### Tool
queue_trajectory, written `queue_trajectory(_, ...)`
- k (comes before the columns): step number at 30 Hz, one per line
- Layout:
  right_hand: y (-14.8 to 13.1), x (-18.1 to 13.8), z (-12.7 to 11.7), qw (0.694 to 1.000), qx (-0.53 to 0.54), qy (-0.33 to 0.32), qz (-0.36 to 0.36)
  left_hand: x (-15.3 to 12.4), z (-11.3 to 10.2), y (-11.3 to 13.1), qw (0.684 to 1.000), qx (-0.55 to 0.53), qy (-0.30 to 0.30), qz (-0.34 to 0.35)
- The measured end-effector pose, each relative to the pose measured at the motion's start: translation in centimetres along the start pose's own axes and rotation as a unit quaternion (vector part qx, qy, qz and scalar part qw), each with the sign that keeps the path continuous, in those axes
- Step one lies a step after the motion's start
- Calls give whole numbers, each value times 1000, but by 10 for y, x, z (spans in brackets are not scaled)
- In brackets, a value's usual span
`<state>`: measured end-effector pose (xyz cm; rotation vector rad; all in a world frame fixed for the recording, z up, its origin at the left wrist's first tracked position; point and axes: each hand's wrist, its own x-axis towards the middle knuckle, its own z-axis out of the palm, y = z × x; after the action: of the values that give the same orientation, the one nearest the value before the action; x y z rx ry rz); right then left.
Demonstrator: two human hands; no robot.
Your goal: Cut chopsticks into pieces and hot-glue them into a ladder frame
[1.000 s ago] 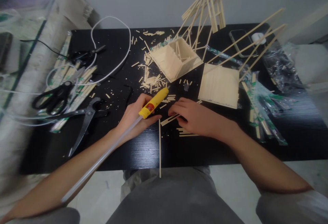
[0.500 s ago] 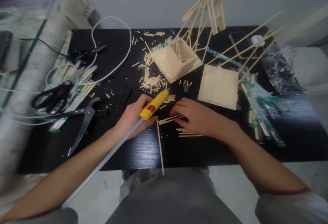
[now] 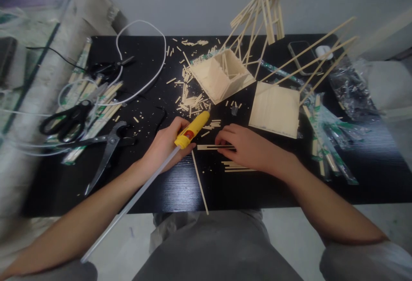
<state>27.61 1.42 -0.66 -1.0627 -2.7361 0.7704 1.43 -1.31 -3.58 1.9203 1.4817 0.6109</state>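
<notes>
My left hand is wrapped around a yellow hot glue gun whose tip points away and to the right. A long whitish glue stick runs from its back over my forearm. My right hand pinches a pair of thin wooden sticks lying side by side, their left ends close to my left thumb. One loose wooden stick slants from that thumb toward the table's near edge. More thin sticks lie just below my right hand.
A stick frame on a wooden base and a square panel with long sticks stand behind my hands. Cut stick pieces are scattered near them. Pliers, scissors and wrapped sticks lie left; more packets lie right.
The sticks in my right hand have turned from a slant to nearly level. The loose stick by my left thumb has tilted more, its upper end shifting left. The glue gun has moved slightly left.
</notes>
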Motion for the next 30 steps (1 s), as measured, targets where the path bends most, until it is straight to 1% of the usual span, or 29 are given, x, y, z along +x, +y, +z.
queue_trajectory(3,1,2,8,999,9,26,-16,1,-4,-5,1000,1,16,-14)
queue_trajectory(6,-2,5,21,998,18,57,-26,3,-9,-7,998,-6,44,-48)
queue_trajectory(10,-7,10,35,994,7,99,-36,5,-12,-8,991,-33,105,-76)
queue_trajectory(12,-7,10,34,994,15,103,-43,6,-12,-8,987,-40,129,-81)
queue_trajectory(14,-4,9,30,992,37,106,-48,6,-12,-8,985,-53,139,-84)
queue_trajectory(16,1,7,24,990,50,124,-43,6,-11,-8,984,-66,144,-84)
queue_trajectory(19,5,10,19,987,18,155,-32,6,-10,-8,984,-68,143,-82)
queue_trajectory(21,4,14,19,988,-18,151,-32,7,-9,-8,985,-68,140,-79)
queue_trajectory(27,-6,29,24,989,-114,91,-19,6,-8,-9,986,-53,143,-66)
queue_trajectory(30,-1,27,18,988,-136,73,-9,6,-9,-9,987,-40,145,-64)
